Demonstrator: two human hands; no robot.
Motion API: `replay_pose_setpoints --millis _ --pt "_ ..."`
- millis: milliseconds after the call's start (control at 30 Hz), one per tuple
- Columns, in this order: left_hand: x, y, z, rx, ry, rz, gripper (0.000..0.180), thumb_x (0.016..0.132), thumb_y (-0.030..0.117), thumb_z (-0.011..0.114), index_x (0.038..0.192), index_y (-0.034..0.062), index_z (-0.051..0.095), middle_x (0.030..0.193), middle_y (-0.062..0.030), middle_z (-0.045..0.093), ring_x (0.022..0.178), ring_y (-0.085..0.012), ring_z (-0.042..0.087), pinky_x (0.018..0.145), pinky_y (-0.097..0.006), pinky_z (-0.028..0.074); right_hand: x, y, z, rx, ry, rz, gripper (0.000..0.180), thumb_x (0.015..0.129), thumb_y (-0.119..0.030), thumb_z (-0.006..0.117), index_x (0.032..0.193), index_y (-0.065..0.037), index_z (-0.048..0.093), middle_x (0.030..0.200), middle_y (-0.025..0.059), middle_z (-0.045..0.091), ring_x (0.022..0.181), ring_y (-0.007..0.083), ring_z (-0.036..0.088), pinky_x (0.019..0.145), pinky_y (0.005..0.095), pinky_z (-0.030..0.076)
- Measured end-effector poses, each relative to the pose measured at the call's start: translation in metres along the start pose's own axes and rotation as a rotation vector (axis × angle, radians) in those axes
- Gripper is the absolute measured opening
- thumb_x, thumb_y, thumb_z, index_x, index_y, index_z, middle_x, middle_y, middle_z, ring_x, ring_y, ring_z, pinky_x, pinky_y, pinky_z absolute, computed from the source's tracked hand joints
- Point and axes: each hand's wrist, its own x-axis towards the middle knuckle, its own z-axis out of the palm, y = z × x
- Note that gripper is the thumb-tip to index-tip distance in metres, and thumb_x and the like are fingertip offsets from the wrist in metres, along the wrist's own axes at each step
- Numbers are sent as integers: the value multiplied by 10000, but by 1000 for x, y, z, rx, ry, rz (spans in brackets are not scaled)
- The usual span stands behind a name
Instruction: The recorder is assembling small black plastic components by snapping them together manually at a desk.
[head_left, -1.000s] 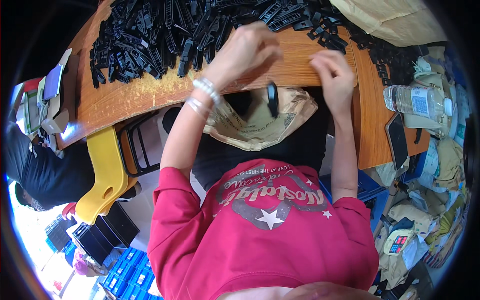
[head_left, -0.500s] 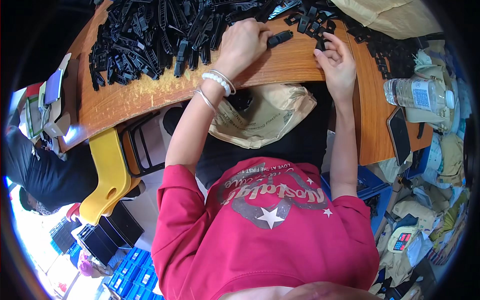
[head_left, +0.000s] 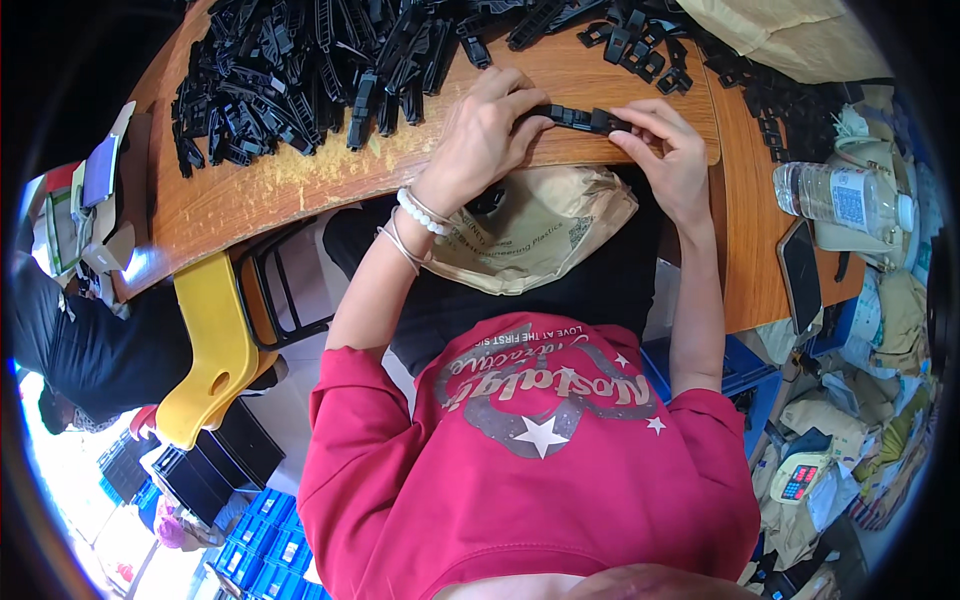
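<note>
My left hand [head_left: 488, 130] is closed around one end of a narrow black plastic part [head_left: 568, 117], held just above the wooden table near its front edge. At the part's other end, the thumb and fingers of my right hand [head_left: 668, 150] pinch a small black plastic piece [head_left: 602, 121], which meets the long part; whether the two are joined cannot be made out. Beyond my left hand lies a heap of long black plastic parts [head_left: 290, 85]. Several small black clip-like pieces [head_left: 640, 45] are scattered past my right hand.
An open brown paper bag [head_left: 530, 245] sits below the table edge [head_left: 400, 165]. To the right are a clear plastic bottle [head_left: 820, 190], a phone [head_left: 799, 275] and more black pieces [head_left: 765, 110]. A yellow chair [head_left: 215, 345] and a person in dark clothes [head_left: 100, 340] are at left.
My right hand has come nearer with a small black piece from the scattered ones. My left hand has drawn the long part closer, and the two pieces now meet between my hands.
</note>
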Motion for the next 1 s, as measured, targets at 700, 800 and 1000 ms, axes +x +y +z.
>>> replay_pose_setpoints --millis 700,800,1000 --pt "69 -9 10 479 9 -184 165 832 97 626 955 12 557 892 -165 554 701 -346 609 588 -412 498 24 29 -18 -806 311 -168 161 825 23 617 974 -31 644 1009 91 595 983 287 575 863 395 436" --pt "56 -18 12 582 101 -119 245 810 242 705 924 35 639 907 -124 624 708 -310 647 608 -397 521 26 39 -22 -636 289 -214 130 824 25 630 948 -11 644 985 92 583 907 285 594 803 376 465" --pt "0 8 10 508 80 73 163 826 139 681 939 61 593 842 -73 549 592 -267 608 483 -346 481 13 10 4 -261 232 -188 94 836 9 665 927 15 640 962 94 591 750 201 616 656 297 504"
